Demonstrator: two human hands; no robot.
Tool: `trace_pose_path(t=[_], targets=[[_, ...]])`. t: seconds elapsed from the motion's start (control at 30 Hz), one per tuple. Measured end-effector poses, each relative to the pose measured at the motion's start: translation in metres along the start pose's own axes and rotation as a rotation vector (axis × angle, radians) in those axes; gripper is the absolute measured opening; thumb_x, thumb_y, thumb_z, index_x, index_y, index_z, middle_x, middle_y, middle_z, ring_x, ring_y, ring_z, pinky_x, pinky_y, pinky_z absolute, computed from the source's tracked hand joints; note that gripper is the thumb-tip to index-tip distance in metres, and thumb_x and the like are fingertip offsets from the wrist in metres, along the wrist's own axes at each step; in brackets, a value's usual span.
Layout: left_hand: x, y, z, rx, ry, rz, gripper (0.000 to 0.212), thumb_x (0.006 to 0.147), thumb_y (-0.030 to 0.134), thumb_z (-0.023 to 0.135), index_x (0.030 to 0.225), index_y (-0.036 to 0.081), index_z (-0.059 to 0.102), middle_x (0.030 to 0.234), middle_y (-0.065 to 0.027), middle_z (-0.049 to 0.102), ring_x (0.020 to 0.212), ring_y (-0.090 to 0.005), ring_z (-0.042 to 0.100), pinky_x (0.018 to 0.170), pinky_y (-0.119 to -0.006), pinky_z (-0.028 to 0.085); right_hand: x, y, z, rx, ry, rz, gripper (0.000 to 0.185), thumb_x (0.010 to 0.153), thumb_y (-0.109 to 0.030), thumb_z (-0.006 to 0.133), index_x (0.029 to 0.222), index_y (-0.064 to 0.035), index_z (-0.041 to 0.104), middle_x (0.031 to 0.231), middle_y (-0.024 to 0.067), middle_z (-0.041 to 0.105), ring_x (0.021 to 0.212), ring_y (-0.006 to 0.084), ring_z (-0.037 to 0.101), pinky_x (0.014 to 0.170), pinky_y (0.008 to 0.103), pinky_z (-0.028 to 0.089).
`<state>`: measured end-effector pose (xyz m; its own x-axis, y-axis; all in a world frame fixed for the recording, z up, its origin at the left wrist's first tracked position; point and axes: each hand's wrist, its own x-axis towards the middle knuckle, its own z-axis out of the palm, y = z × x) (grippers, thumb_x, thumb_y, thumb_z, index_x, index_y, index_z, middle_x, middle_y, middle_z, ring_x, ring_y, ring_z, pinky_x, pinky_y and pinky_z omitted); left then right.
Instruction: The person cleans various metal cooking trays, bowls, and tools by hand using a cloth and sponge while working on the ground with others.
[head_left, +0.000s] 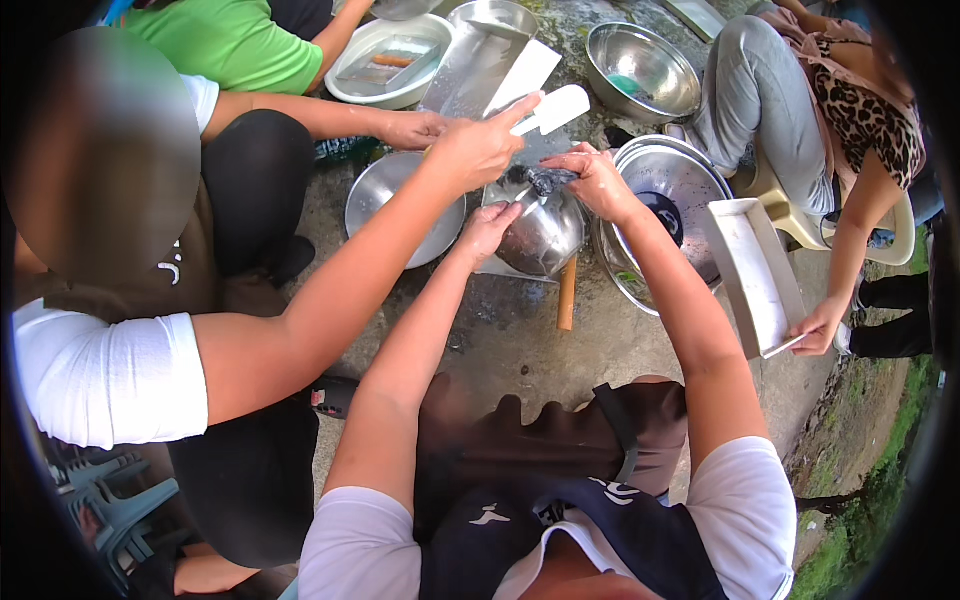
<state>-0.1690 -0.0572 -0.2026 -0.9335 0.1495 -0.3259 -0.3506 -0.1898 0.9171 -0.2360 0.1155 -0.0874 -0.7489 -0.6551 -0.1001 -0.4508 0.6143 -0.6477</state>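
Observation:
My right hand (595, 182) grips a crumpled dark, wet scrubbing pad or cloth (550, 180) above a shiny metal bowl (541, 238). Lower and to the left, my left hand (489, 227) pinches a thin pale handle or edge at that bowl's upper left; what it belongs to is partly hidden. A wooden handle (568, 294) sticks out from beneath the bowl. Just above my hands, a co-worker's hand (480, 150) holds a white spatula (562, 109), beside a second white flat blade (525, 75).
Metal basins stand left (405, 206) and right (675, 180), the right ones stacked with dark liquid inside. Another metal bowl (643, 71) and a white tub (390, 41) are farther off. At right, a person's hand (821, 326) holds a rectangular pan (756, 277). Co-workers sit close on both sides.

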Motion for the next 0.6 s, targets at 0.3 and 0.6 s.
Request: trace_pose_path(t=[0.3,0.6], targets=[[-0.01,0.056,0.043,-0.354,0.323,-0.029,0.05,0.081,0.049,0.039,0.09,0.002,0.054,0.082,-0.0036,0.055,0.07,-0.0112,0.05,0.06,-0.026,0.041,-0.037,-0.025,0.058,-0.31,0.327,-0.079,0.053,0.07,-0.03,0.052,0.118,-0.0122,0.039,0.128,0.0058,0.029,0.121,0.0251,0.02,0.093,0.0524,0.014],[-0.006,0.046,0.032,-0.55,0.288,0.122,0.072,0.075,0.061,0.032,0.108,-0.002,0.042,0.103,-0.0088,0.047,0.09,-0.015,0.046,0.078,-0.028,0.038,-0.022,-0.035,0.076,-0.378,0.465,-0.109,0.038,0.079,-0.037,0.042,0.112,-0.0181,0.047,0.115,0.0062,0.044,0.11,0.0285,0.033,0.089,0.0487,0.021]])
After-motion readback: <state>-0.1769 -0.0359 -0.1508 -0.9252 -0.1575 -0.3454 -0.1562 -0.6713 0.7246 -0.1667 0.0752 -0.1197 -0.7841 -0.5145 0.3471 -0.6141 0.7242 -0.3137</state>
